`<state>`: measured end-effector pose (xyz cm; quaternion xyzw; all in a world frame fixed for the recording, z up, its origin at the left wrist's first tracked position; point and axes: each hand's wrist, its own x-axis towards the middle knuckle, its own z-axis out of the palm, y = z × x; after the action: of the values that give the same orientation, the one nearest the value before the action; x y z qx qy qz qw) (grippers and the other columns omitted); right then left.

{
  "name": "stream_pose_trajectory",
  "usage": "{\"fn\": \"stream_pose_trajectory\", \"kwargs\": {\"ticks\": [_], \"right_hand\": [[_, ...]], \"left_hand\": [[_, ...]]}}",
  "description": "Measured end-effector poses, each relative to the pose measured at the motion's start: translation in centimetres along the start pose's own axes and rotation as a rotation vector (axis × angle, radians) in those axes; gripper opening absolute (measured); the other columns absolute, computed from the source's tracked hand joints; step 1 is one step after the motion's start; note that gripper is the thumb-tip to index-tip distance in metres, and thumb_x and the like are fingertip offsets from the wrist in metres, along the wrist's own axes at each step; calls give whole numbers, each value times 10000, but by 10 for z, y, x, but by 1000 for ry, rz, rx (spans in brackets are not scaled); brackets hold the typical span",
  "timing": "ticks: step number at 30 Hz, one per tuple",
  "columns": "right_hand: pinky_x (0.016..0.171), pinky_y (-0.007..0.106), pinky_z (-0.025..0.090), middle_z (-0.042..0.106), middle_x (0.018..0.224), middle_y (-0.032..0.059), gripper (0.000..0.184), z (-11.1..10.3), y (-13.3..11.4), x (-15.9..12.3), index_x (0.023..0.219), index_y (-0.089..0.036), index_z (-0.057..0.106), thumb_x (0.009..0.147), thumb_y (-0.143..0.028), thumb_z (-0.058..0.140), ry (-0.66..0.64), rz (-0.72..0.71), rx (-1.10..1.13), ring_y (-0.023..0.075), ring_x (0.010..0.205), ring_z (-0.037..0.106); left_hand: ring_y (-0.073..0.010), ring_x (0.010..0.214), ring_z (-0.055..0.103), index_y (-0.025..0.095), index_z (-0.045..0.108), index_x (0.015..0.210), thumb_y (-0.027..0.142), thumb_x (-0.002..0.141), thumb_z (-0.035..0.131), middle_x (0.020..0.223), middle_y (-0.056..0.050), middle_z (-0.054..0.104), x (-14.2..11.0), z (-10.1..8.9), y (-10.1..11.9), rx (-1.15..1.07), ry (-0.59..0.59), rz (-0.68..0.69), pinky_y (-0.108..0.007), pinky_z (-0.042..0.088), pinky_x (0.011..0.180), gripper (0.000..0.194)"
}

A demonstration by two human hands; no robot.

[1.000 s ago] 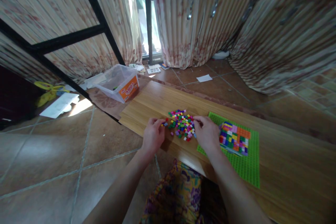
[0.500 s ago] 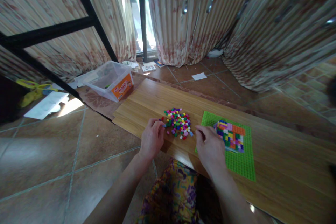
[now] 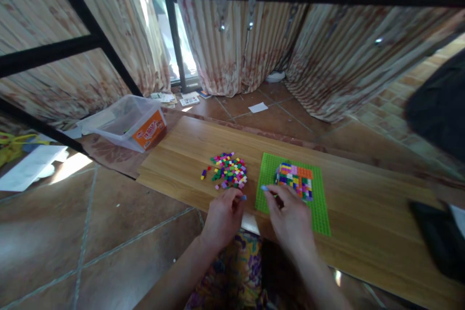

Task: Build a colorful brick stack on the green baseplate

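Observation:
My left hand [image 3: 224,213] is closed in a pinch on a small blue brick [image 3: 243,197], just in front of a pile of small coloured bricks [image 3: 235,172]. My right hand [image 3: 290,208] pinches a light blue brick [image 3: 264,188] over the left part of a green baseplate [image 3: 319,213]. On that baseplate stands a block built of many coloured bricks [image 3: 303,181]; my right hand hides its near left part. A purple and yellow piece [image 3: 203,174] and a red brick [image 3: 209,168] lie left of the pile.
The wooden table [image 3: 363,213] runs from left to right. Beyond its left end is a clear plastic box [image 3: 127,116] with an orange label. A black flat object [image 3: 432,232] lies at the right. Papers [image 3: 258,107] rest on the tiled floor, near the curtains [image 3: 225,53].
My left hand has drawn away from the pile's left side towards me, with a blue brick now showing. A light blue brick now shows in my right hand. The view has turned right.

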<state>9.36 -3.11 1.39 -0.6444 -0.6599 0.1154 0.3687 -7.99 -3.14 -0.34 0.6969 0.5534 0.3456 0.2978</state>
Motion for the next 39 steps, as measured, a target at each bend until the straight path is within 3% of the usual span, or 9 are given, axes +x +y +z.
{"fn": "stream_pose_trajectory", "kwargs": {"ticks": [5,9,15,21,28,33,36,39], "right_hand": [[689,307,475,710,870,59,293,-47,41,17,892,-199,734,900,-425,548,33,109,-43,183,727,649],[674,305,470,700,844,48,274,-59,61,36,852,-199,734,871,-417,568,6,99,-40,168,683,626],[726,310,482,701,859,34,199,-49,64,55,842,-224,743,859,-331,576,-81,37,-65,167,723,636],[717,302,494,699,911,40,149,-42,65,64,839,-221,755,819,-288,624,-67,79,-43,168,751,647],[720,315,495,694,866,37,175,-45,61,62,826,-214,748,825,-337,624,-12,93,-2,169,721,635],[816,377,483,704,907,67,285,-44,63,66,839,-216,753,866,-454,597,35,96,-57,218,840,635],[939,450,447,709,991,92,256,-40,68,71,877,-222,763,837,-440,634,41,63,-92,258,978,617],[955,461,452,724,1026,84,229,-35,73,73,907,-231,765,804,-409,664,2,91,-17,255,1000,630]], "left_hand": [[-112,660,576,192,602,837,194,885,541,755,7,624,6,8,15,-155,-41,-18,-223,434,632,79],[-123,692,581,189,627,906,188,881,521,802,-9,648,12,21,25,-202,-78,-10,-235,446,641,108],[-148,731,625,212,608,1207,182,872,533,904,-29,701,32,37,35,-147,-126,16,-281,497,695,345],[-182,845,676,208,544,1349,150,862,528,958,-44,723,52,41,48,-48,-203,76,-321,535,815,491],[-205,968,683,222,496,1399,124,855,505,1147,-69,713,58,44,50,38,-232,152,-370,531,928,553],[-204,954,681,214,526,1365,142,862,513,1059,-64,723,56,43,44,-8,-208,119,-355,540,890,509],[-199,884,680,203,556,1332,166,873,514,956,-57,725,55,43,40,-31,-204,67,-347,541,837,462],[-192,838,668,207,583,1301,169,873,515,903,-50,720,53,43,36,-45,-191,44,-339,531,807,435]]}}
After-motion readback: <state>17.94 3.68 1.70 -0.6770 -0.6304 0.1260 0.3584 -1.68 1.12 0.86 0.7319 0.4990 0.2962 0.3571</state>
